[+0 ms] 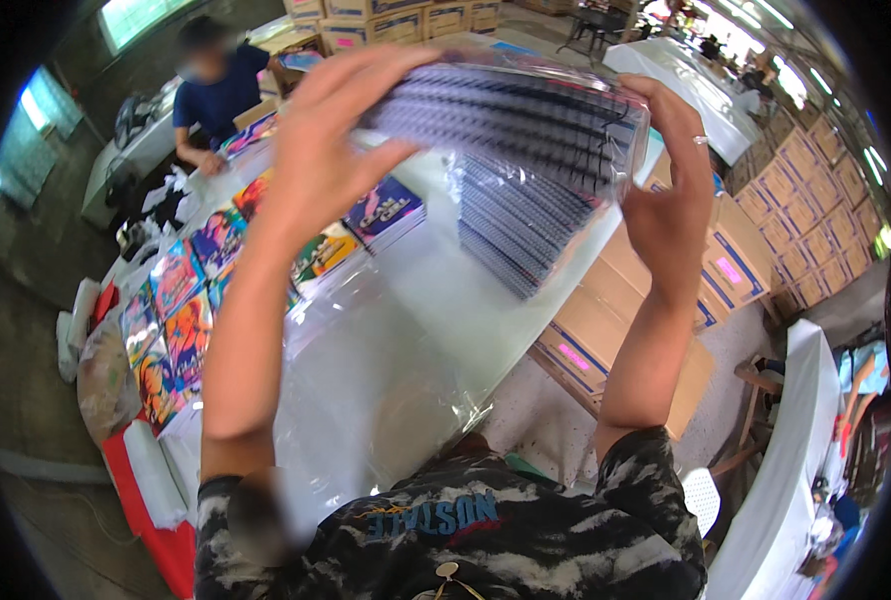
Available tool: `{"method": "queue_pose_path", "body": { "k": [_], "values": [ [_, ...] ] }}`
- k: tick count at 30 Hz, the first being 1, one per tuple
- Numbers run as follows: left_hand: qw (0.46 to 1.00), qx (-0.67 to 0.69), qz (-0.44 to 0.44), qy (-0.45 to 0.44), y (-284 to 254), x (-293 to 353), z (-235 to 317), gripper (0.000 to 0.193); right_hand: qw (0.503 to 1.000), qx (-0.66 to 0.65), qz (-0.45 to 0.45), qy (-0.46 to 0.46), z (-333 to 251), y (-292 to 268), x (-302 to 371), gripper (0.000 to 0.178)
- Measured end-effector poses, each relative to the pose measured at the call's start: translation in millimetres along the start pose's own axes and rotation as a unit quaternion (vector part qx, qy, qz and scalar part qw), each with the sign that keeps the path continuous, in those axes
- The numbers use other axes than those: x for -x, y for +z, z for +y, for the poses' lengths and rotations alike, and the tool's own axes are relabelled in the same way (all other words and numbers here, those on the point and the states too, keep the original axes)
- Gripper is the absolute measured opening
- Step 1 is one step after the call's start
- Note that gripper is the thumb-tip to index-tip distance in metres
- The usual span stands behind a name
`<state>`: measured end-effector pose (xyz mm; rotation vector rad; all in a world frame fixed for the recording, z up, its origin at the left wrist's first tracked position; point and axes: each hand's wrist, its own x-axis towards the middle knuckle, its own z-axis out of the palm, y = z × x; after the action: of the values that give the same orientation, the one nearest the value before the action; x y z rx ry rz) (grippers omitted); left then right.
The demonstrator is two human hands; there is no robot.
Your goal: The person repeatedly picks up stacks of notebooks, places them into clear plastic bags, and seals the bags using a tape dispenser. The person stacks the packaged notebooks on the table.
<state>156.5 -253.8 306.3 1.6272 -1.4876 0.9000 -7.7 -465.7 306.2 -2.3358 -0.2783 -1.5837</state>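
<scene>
Raised high over the table, a thick bundle of spiral-bound notebooks (506, 115) in clear plastic wrap is held between my two hands. My left hand (341, 115) grips its left end, blurred by motion, with the thumb underneath. Around the right end close the fingers of my right hand (671, 150), which has a ring on it. Below the bundle, another stack of spiral-bound notebooks (521, 235) lies on the white table (416, 320), its bindings facing me. Loose clear plastic film (356, 310) is spread across the tabletop nearer my body.
Colourful notebook stacks (181, 310) cover the table's left side. Cardboard boxes (591, 310) stand close to the right table edge, with a tall box pile (806, 210) farther right. A person in dark blue (216, 100) works at the far left. White rolls (151, 470) lie at lower left.
</scene>
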Motion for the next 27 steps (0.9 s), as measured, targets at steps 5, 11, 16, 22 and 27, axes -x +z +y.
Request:
{"method": "queue_pose_path", "body": {
  "k": [5,11,16,22,27],
  "values": [
    [0.997,0.049,-0.008,0.064,153,-2,-54,0.062,0.978,0.095,-0.095,0.159,101,-5,62,0.068],
    [0.997,0.065,-0.032,0.007,175,28,-62,0.064,0.980,0.104,-0.019,0.172,90,13,87,0.055],
    [0.959,0.036,-0.072,-0.273,172,96,-133,0.068,0.995,-0.040,0.091,0.022,44,86,147,0.030],
    [0.869,-0.302,-0.295,-0.257,194,273,-173,0.066,0.936,-0.201,-0.128,0.260,51,257,184,0.038],
    [0.708,0.127,-0.195,-0.666,133,175,-124,0.054,0.802,-0.260,-0.066,0.534,63,293,211,0.077]
  ]
}}
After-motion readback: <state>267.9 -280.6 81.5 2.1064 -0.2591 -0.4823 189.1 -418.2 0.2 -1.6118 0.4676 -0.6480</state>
